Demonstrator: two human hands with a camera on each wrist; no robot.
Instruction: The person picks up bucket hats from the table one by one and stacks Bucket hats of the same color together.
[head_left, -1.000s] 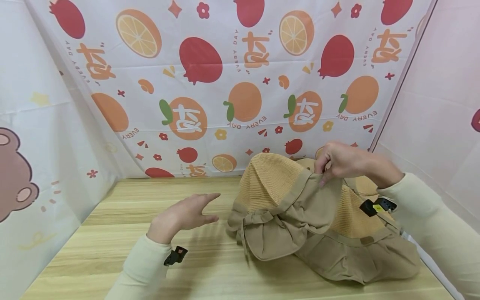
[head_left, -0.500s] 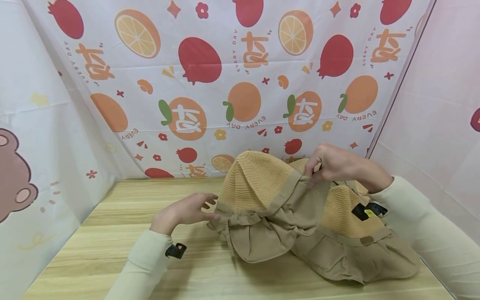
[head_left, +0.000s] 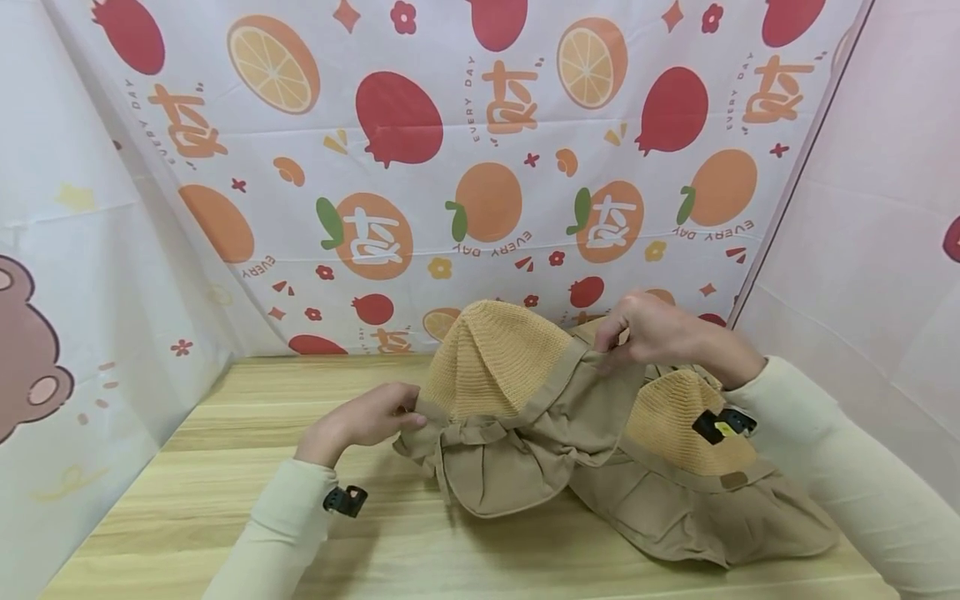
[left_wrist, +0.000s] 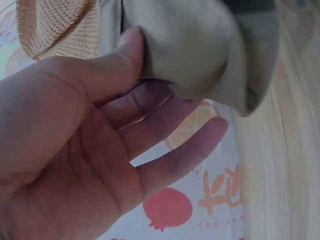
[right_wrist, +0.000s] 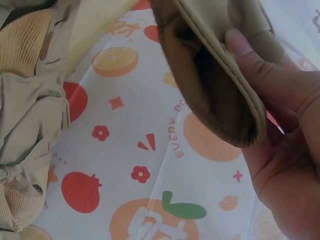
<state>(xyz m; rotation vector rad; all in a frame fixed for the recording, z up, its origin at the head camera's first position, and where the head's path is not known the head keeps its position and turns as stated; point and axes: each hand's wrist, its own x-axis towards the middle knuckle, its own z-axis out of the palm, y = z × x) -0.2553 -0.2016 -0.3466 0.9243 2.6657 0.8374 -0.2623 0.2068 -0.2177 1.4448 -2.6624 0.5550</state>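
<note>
A sun hat with a yellow knitted crown and a khaki fabric brim (head_left: 517,467) is held up between both hands, a bow at its band. My right hand (head_left: 652,329) pinches the brim's right side; in the right wrist view the thumb (right_wrist: 240,42) presses on the khaki cloth. At the hat's left side my left hand (head_left: 367,425) pinches the brim edge between thumb and fingers. The left wrist view shows that thumb on the khaki cloth (left_wrist: 185,45), with the other fingers spread below it.
A second, similar hat (head_left: 705,508) lies on the wooden table (head_left: 225,500) at the right, partly behind the held one. More khaki and yellow cloth shows behind the right hand. A fruit-printed curtain (head_left: 420,175) hangs at the table's back edge.
The held hat has shifted left along with the right hand. My left hand, earlier apart from the hat with fingers extended, has taken hold of the brim's left edge.
</note>
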